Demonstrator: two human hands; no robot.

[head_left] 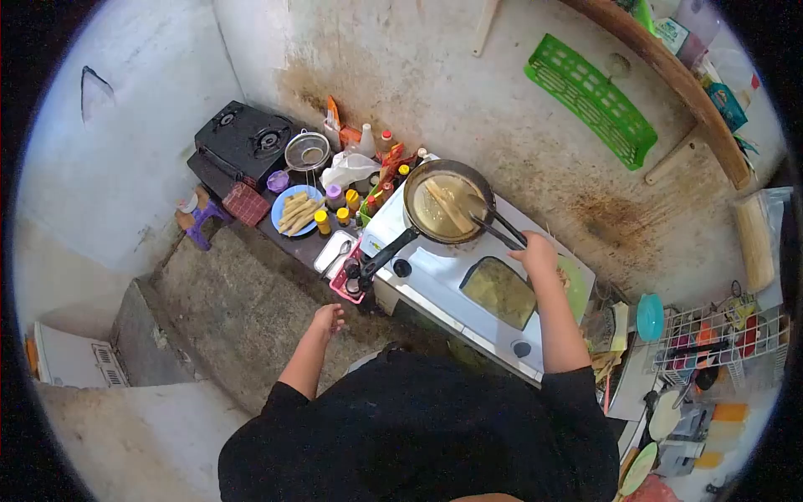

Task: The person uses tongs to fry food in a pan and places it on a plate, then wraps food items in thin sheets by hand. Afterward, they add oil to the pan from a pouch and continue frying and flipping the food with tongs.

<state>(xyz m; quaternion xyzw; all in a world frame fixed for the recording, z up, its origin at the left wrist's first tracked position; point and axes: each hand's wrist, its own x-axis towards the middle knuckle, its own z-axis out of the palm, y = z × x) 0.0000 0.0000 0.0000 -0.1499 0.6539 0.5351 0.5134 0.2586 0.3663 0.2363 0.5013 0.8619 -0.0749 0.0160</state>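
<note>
My right hand (535,253) is closed around the dark handles of a pair of tongs (495,224). The tongs reach into a frying pan (408,194) on the white stove, where long pale rolls (449,205) lie in shallow oil. My left hand (329,318) hangs below the pan's black handle (386,254), apart from it, fingers loosely curled and holding nothing visible. Closest to that hand is a pink basket (342,287) with small jars in it. A blue plate (280,219) farther left carries several similar rolls.
The white stove (418,268) has a glass panel (498,291) near my right arm. Bottles, seasoning jars and a strainer (308,151) crowd the dark table beside a black two-burner stove (242,138). A dish rack (719,339) stands right; a green plastic rack (590,100) hangs on the wall.
</note>
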